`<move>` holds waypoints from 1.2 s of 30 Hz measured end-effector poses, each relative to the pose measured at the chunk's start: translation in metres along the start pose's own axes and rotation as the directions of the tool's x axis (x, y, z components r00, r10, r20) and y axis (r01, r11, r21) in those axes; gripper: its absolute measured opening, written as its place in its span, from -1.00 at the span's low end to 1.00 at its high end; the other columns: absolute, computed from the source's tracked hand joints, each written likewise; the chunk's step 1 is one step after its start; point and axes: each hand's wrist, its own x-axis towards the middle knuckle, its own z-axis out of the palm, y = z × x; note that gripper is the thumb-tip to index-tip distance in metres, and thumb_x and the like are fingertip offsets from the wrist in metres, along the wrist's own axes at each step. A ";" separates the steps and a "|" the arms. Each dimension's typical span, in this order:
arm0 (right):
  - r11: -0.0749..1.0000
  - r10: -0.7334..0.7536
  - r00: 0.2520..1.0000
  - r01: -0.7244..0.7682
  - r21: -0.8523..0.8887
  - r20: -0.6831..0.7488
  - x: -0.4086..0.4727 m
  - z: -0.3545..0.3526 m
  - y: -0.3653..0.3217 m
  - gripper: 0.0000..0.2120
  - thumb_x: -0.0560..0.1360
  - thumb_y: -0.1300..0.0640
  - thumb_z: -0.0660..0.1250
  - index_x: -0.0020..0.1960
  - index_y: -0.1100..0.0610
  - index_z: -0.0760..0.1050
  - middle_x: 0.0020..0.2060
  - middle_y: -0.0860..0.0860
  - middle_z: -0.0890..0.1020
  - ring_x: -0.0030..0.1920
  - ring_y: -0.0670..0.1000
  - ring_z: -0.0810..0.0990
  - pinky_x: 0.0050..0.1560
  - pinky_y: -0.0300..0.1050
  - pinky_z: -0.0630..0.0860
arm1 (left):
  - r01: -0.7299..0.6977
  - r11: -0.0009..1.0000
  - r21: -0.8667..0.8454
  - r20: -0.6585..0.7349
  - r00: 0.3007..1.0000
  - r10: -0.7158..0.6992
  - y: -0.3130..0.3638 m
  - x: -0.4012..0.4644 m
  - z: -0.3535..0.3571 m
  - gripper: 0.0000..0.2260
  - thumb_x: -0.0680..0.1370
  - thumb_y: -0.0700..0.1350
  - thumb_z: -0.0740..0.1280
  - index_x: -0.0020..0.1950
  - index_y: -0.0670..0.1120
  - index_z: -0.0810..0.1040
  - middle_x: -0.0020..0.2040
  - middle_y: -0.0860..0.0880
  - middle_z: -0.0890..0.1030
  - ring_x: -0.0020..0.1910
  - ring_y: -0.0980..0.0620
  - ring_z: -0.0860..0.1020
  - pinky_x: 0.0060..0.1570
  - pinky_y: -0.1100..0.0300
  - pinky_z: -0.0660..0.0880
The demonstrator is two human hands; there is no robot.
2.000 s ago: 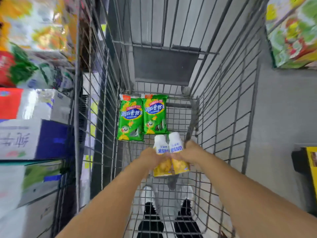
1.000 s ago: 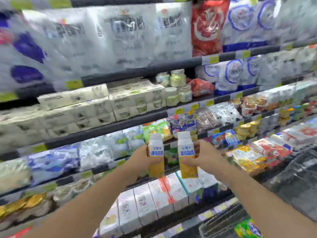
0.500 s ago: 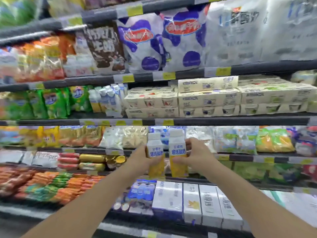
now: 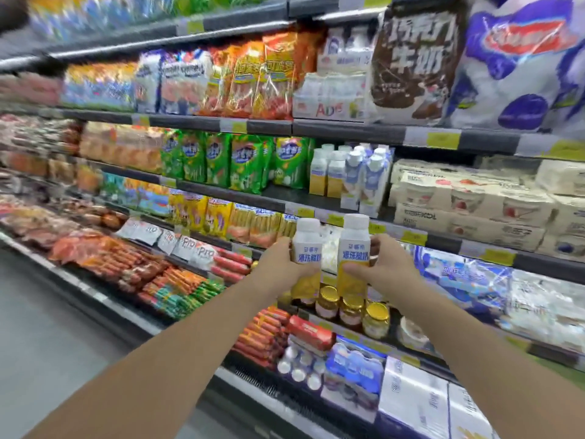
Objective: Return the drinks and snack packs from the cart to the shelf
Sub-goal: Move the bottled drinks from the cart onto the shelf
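A stocked store shelf point(image 4: 348, 134) fills the view, grey floor point(image 4: 47, 327) open at the lower left. Sausage packs point(image 4: 126, 264) lie low on the left; green snack bags point(image 4: 247, 163) stand higher, just left of matching bottles point(image 4: 329, 175) with a gap below them. The left hand point(image 4: 281, 267) grips one drink bottle point(image 4: 305, 248), the right hand point(image 4: 383, 267) another bottle point(image 4: 353, 251), side by side in front of the shelf, above glass jars point(image 4: 351, 308)

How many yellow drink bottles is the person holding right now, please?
2: one bottle in the left hand, one bottle in the right hand, both upright before the shelf.
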 end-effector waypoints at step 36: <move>0.987 0.017 0.913 -0.080 -0.139 -0.407 0.273 0.120 -0.045 -0.52 0.45 0.32 0.46 0.30 0.09 0.40 0.13 0.02 0.47 0.00 -0.07 0.52 -0.04 -0.24 0.47 | -0.223 0.970 0.098 0.074 0.973 0.216 0.007 0.346 -0.062 -0.52 0.37 -0.10 0.59 0.23 -0.05 0.51 0.03 0.01 0.66 0.00 0.00 0.62 0.08 0.00 0.58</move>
